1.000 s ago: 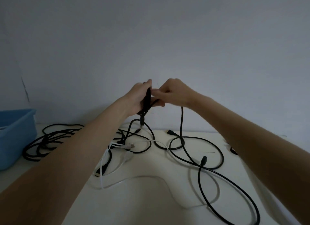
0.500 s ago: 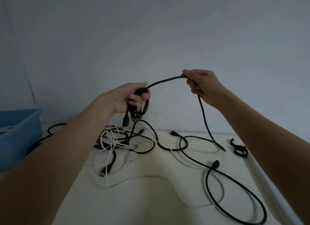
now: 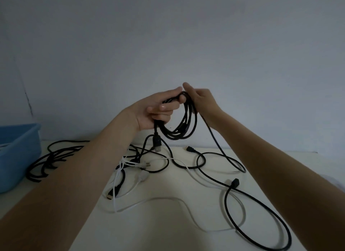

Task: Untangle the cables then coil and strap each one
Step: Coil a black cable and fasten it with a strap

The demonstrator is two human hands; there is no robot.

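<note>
Nearest me, below and right of the right hand, I log a black cable [image 3: 257, 220] lying in a wide loop on the white table [image 3: 168, 232], its plug end resting across its own run. A thin white cable [image 3: 168, 199] snakes left of that, under both forearms, up into a knot of white and black leads beneath the left hand.

Mid-field: left hand [image 3: 155, 110] raised above the table, fingers curled round the top of a coiled black USB cable [image 3: 179, 127]; several turns hang below the fist, and the USB plug [image 3: 157, 143] dangles straight under it. Right hand [image 3: 202, 101] just beside the left, touching the coil's top turn; it appears to grip the strand, though I cannot see the fingers. The loose tail drops from it down to the table.

Far left of the left hand: a bundle of black cable [image 3: 48, 161], then a blue bin [image 3: 18, 149] against the wall.
</note>
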